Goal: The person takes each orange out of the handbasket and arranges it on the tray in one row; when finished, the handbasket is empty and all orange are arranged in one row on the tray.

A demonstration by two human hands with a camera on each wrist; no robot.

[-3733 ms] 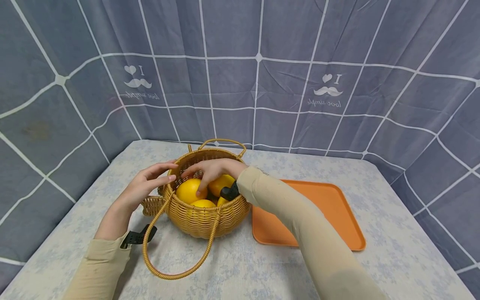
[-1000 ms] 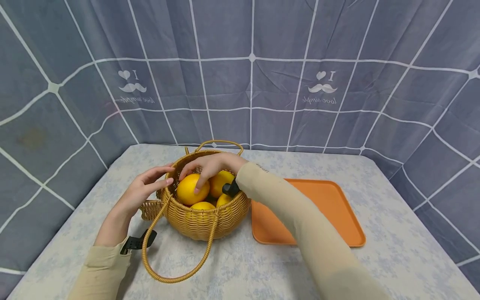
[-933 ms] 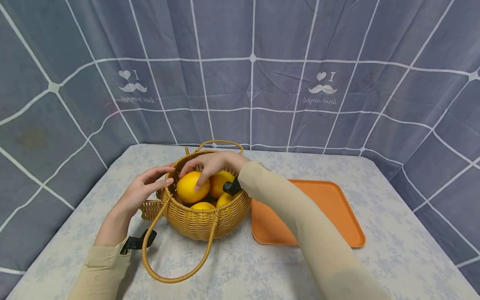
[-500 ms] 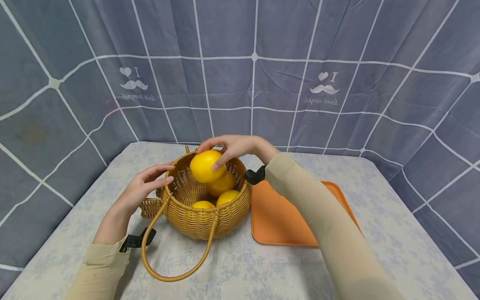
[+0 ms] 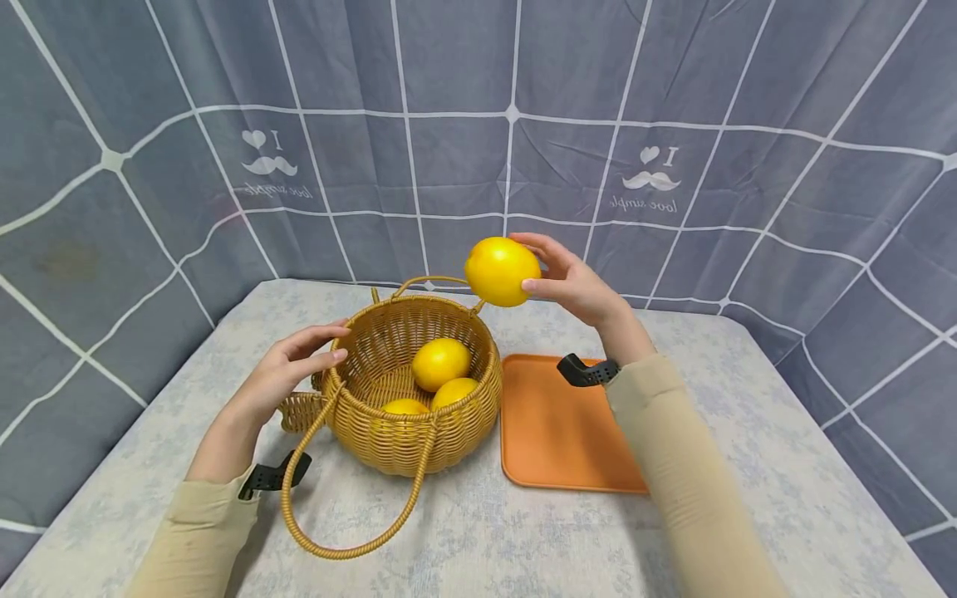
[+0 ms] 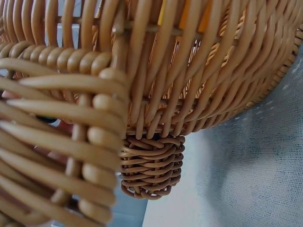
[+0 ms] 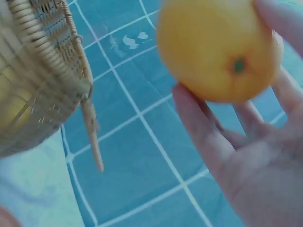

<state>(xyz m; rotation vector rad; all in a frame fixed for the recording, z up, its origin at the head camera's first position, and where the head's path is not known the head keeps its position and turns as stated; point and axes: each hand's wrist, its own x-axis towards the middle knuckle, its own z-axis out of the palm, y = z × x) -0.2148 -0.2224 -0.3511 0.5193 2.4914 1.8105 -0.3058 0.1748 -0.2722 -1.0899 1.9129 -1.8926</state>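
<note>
In the head view my right hand [image 5: 571, 282] holds a yellow-orange orange [image 5: 503, 272] between thumb and fingers, raised above the back right of the wicker basket [image 5: 414, 448]. The right wrist view shows the green stem spot on this orange [image 7: 213, 42] and my fingers curved around its underside. Several more oranges lie in the basket, one orange [image 5: 441, 364] toward the right wall and another [image 5: 453, 390] in front of it. My left hand [image 5: 280, 370] rests at the basket's left rim with fairly straight fingers. Wickerwork [image 6: 208, 85] fills most of the left wrist view.
An orange plastic tray [image 5: 553, 448] lies right of the basket, partly under my right forearm. One basket handle [image 5: 351, 552] hangs down onto the table at the front; the other handle [image 5: 434, 279] stands up behind. A grey-blue grid curtain [image 5: 463, 166] surrounds the table.
My right hand has lifted the orange out of the basket, moving up and to the right past the rim. My left hand has stayed at the basket's left rim.
</note>
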